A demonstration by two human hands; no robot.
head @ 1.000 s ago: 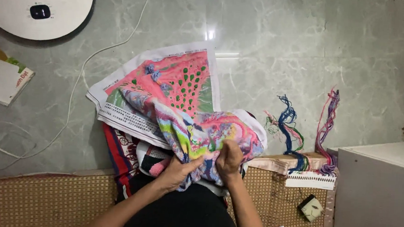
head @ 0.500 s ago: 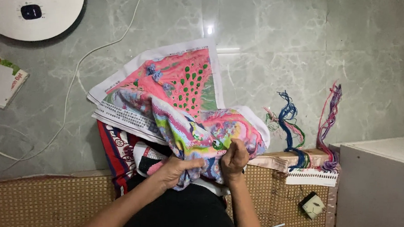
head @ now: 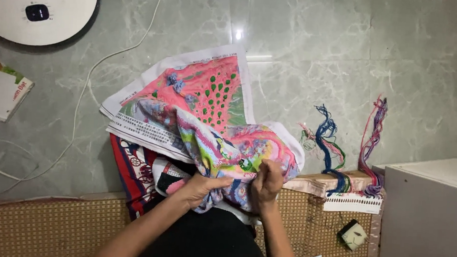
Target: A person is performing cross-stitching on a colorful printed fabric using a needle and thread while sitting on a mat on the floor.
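Embroidery cloth (head: 222,143) — bunched, pink, multicoloured — gripped by both hands.

A large rectangular cross-stitch cloth (head: 208,122), white at the borders and stitched mostly in pink with green dots, blue flowers and patches of yellow, lilac and green, is lying crumpled and partly folded over itself. Its far half is spreading flat over the grey marble floor (head: 344,61), a white border strip showing along the top and left edges. Its near half is bunching up in a thick, many-coloured fold that is rising toward the woven rattan mat (head: 39,228), where it is being gripped at its lower edge.
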